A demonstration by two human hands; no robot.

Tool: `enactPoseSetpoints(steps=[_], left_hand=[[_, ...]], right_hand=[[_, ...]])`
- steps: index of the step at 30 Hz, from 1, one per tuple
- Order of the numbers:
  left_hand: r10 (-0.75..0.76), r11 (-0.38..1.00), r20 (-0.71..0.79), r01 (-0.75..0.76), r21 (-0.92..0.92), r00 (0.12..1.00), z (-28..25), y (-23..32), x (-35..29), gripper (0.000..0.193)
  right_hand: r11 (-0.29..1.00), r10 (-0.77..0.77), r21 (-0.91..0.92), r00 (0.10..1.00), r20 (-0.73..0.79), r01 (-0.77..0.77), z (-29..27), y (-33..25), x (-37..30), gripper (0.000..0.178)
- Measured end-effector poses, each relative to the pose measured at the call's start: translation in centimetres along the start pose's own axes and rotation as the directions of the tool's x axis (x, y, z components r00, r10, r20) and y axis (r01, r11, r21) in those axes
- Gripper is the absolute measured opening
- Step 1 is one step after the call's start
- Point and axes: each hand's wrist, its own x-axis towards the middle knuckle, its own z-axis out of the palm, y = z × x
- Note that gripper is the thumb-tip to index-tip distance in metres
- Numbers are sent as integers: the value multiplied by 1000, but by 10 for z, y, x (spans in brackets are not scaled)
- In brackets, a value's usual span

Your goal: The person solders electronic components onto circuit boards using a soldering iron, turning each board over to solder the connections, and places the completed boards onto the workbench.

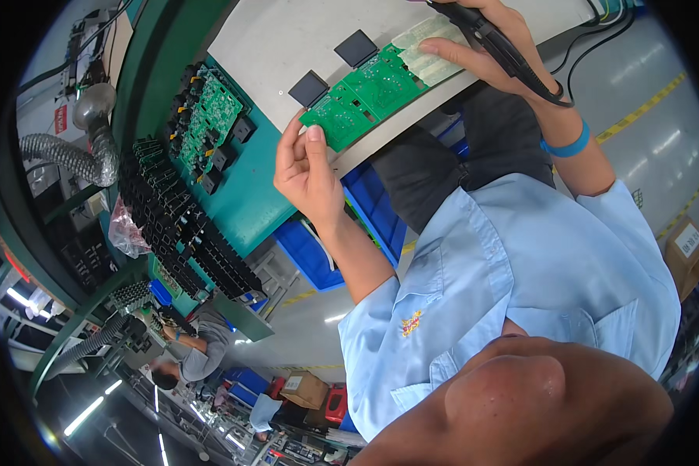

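A green circuit board panel (369, 97) lies along the near edge of a pale work surface (276, 35). Two dark square pieces, one at the left (308, 88) and one further right (356, 49), stick out from its far side. My left hand (311, 171) pinches the panel's left end between thumb and fingers. Wrapped round a black corded hand tool (489, 43) is my right hand (505, 54); the tool's tip is out of view. My right thumb is stretched toward a beige taped strip (431, 50) at the panel's right end.
Populated circuit boards (210, 116) lie on the green bench at left, beside a row of black slotted racks (182, 210). Blue bins (311, 252) stand below the bench. A flexible metal duct (62, 155) hangs at far left. A co-worker (198, 353) is further off.
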Motion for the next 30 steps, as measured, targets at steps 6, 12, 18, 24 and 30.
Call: enactPoseSetpoints(steps=[6, 12, 18, 24, 30], left_hand=[[26, 1000, -18, -26, 9, 1000, 3, 4, -1, 31], [28, 1000, 22, -28, -4, 999, 3, 7, -2, 35], [43, 999, 71, -41, -31, 997, 0, 6, -2, 38], [-5, 995, 123, 18, -100, 992, -1, 11, -1, 41], [-31, 984, 175, 61, -170, 984, -5, 15, 3, 41]], right_hand=[[989, 141, -29, 989, -44, -142, 6, -8, 1, 56], [990, 40, -128, 989, -140, -58, 6, -8, -2, 56], [988, -126, -106, 980, -151, 111, 6, 1, -1, 55], [986, -160, -68, 976, -148, 151, 5, 6, 0, 57], [991, -130, 0, 984, -124, 131, 4, 0, 1, 58]])
